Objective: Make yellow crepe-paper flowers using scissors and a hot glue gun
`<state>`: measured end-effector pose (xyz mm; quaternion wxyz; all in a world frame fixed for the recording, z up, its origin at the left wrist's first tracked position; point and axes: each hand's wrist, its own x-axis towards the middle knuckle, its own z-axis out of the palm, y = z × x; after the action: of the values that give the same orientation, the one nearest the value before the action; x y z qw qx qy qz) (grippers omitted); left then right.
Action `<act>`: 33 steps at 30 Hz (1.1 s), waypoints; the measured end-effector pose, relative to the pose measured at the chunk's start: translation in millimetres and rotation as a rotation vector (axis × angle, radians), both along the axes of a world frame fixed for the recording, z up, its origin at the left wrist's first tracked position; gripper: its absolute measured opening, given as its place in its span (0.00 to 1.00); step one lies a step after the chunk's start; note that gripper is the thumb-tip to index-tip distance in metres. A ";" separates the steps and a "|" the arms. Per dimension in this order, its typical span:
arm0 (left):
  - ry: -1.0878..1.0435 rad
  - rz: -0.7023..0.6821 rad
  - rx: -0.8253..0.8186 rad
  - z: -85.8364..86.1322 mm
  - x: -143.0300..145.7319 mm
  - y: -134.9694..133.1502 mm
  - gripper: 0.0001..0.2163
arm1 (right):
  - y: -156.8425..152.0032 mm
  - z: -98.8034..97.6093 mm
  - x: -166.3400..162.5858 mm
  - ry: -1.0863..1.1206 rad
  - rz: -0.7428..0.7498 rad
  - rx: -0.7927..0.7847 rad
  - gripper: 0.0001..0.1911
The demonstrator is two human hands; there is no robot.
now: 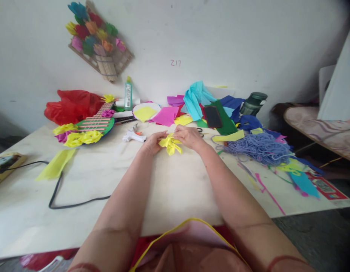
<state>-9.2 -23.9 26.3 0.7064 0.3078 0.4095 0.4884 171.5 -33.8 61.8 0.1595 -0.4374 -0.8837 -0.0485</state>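
Observation:
Between my two hands, low over the table, is a yellow paper flower (170, 145) with several pointed petals spread out. My left hand (154, 142) grips its left side, fingers closed at the edge. On the other side, my right hand (188, 136) pinches the upper right part of the flower. The fingertips partly cover its centre. Just left of my left hand lies a white glue gun (134, 136). Behind my right hand, the black handles of what look like scissors (200, 131) show in part.
A green round board with paper flowers (97, 124) and a red bag (74, 107) lie back left. Coloured paper (167, 115), a phone (213, 116), a bottle (253, 104) and blue yarn (259, 148) fill the back right. A black cord (78, 204) and power strip (6, 166) are left.

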 end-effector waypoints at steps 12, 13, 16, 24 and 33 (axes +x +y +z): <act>0.184 0.089 0.137 -11.1 8.6 8.7 0.08 | -4.3 1.6 -4.8 -0.075 -0.033 -0.010 0.14; 0.198 0.100 0.142 -10.7 9.4 8.1 0.10 | -4.5 1.3 -5.6 -0.084 -0.035 -0.002 0.14; 0.235 0.125 0.140 -9.4 10.8 6.7 0.13 | -5.0 -0.5 -7.5 -0.116 -0.029 0.034 0.15; 0.247 0.182 0.121 -6.2 11.2 6.0 0.13 | -4.1 -6.3 -9.7 -0.134 0.011 0.097 0.17; 0.195 0.048 0.154 -7.8 4.6 5.5 0.11 | -6.0 -3.6 -10.6 -0.111 0.000 0.100 0.16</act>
<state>-4.6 -18.4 18.5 0.6256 0.3970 0.4448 0.5031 160.9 -39.8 58.2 0.1319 -0.4255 -0.8876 -0.1170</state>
